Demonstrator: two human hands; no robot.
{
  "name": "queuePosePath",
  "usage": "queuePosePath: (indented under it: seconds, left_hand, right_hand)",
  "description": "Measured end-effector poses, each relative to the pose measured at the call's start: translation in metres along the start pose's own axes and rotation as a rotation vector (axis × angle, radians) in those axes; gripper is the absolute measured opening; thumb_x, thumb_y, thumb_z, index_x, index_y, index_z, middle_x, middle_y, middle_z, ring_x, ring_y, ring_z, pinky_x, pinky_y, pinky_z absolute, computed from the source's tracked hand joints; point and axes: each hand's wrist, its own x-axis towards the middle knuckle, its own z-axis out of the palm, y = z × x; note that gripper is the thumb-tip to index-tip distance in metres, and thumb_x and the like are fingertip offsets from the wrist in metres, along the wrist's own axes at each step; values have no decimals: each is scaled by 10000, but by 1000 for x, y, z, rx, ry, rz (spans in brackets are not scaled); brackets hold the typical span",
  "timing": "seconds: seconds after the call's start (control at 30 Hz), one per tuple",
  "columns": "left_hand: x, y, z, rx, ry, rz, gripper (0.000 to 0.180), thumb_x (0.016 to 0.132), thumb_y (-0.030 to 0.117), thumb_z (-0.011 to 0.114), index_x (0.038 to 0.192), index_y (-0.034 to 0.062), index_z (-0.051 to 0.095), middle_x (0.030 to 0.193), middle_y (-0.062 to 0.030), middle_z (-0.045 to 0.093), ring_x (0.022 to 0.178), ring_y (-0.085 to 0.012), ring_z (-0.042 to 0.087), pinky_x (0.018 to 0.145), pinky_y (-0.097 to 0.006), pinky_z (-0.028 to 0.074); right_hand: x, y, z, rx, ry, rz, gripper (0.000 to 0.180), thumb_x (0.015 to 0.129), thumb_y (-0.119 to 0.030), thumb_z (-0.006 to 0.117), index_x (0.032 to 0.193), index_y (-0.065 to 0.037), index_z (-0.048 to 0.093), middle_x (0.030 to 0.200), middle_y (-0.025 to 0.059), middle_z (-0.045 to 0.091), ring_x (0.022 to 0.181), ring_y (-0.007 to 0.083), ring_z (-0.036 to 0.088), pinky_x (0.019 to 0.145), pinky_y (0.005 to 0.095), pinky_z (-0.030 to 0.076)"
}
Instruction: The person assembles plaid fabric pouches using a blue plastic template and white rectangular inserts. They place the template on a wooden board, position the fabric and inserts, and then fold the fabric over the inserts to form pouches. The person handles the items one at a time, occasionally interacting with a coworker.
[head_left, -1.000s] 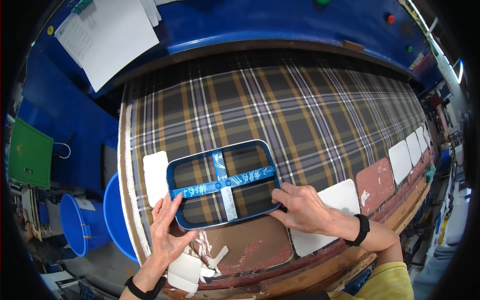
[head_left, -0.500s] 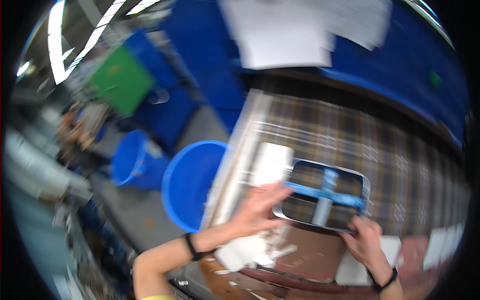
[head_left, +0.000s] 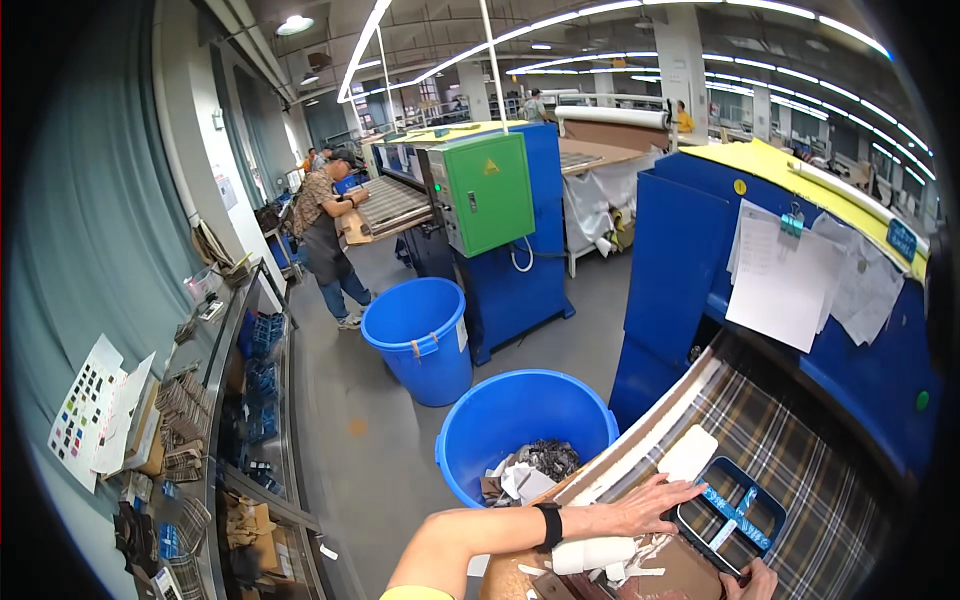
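A dark blue frame-shaped cutting die (head_left: pixel 752 478) with a cross of light blue tape lies on plaid fabric (head_left: pixel 810 440) on the machine bed. My left hand (head_left: pixel 655 497) lies flat with fingers spread, fingertips against the die's left edge, beside a white cut piece (head_left: pixel 688 454). Only part of my right hand (head_left: pixel 757 582) shows at the bottom edge, touching the die's near corner; its grip is hidden. A brown leather sheet (head_left: pixel 690 572) and white scraps (head_left: pixel 592 554) lie under my left forearm.
A big blue bin (head_left: pixel 470 430) holding scraps stands just left of the bed, a second blue bin (head_left: pixel 420 335) behind it. Papers (head_left: pixel 785 275) hang on the blue machine. A person (head_left: pixel 325 235) works at a far machine with a green cabinet (head_left: pixel 490 190). Shelves (head_left: pixel 200 420) line the left wall.
The view has swung far to the left, from the machine bed to the factory hall. Both hands stay at the die, now in the lower right corner.
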Motion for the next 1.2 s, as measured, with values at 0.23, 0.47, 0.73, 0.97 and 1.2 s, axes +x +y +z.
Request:
queuePosePath:
  seconds: [0.23, 0.47, 0.73, 0.97, 1.2]
  left_hand:
    - [0, 0, -2, -30, 41, 24, 987, 762, 188, 779, 1557, 151, 196, 1493, -168, 415, 1370, -338, 399, 1156, -562, 222]
    - [0, 7, -9, -25, -29, -41, 941, 818, 294, 741, 1563, 164, 181, 1550, -146, 337, 1393, -314, 375, 1168, -557, 195]
    - [-1, 1, -2, 2, -18, -16, 946, 854, 345, 694, 1575, 186, 102, 1555, -141, 327, 1397, -316, 365, 1171, -561, 182]
    - [-3, 8, -4, 9, 25, 31, 1012, 814, 212, 721, 1574, 180, 55, 1486, -190, 406, 1384, -326, 376, 1176, -564, 184]
    - [-3, 5, 0, 45, 15, 11, 1017, 826, 217, 726, 1573, 170, 37, 1496, -189, 394, 1385, -325, 376, 1175, -565, 192]
  right_hand:
    - [-3, 3, 1, 2, -8, -38, 302, 847, -226, 734, 758, 10, 568, 624, 204, 606, 577, 370, 610, 567, 433, 460]
    - [-5, 7, 5, 0, 42, -91, 306, 850, -230, 730, 784, 25, 574, 621, 207, 606, 571, 366, 608, 563, 428, 459]
    - [-4, 8, 2, 47, 11, -61, 324, 837, -234, 743, 778, 35, 572, 612, 212, 595, 541, 348, 579, 554, 418, 452]
    - [-4, 9, 1, 82, 5, -33, 329, 830, -232, 749, 768, 36, 568, 605, 209, 586, 522, 309, 554, 545, 412, 444]
    - [-4, 6, 0, 100, 4, -23, 331, 829, -227, 751, 769, 39, 564, 585, 192, 549, 509, 279, 478, 536, 403, 426]
